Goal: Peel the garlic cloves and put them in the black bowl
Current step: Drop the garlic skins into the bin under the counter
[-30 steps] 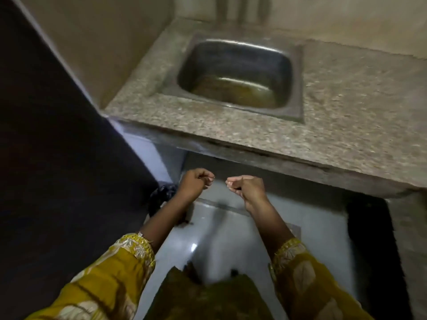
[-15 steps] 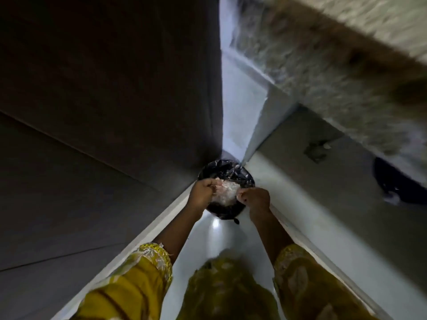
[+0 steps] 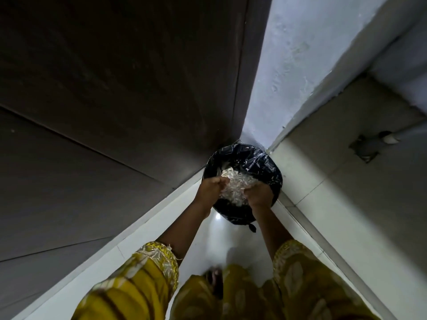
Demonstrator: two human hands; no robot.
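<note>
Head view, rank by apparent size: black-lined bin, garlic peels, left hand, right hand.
1. black-lined bin
2. garlic peels, narrowly; partly hidden by the hands
3. left hand and right hand, alike: no ranking between them

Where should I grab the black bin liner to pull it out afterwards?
Likely the small knotted tail of the black liner, pinched from the near side. It hangs outside the rim toward you, clear of the peels.

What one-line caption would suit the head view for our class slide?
Left hand and right hand hold a pale papery clump over a black-bagged bin in the corner.
</note>
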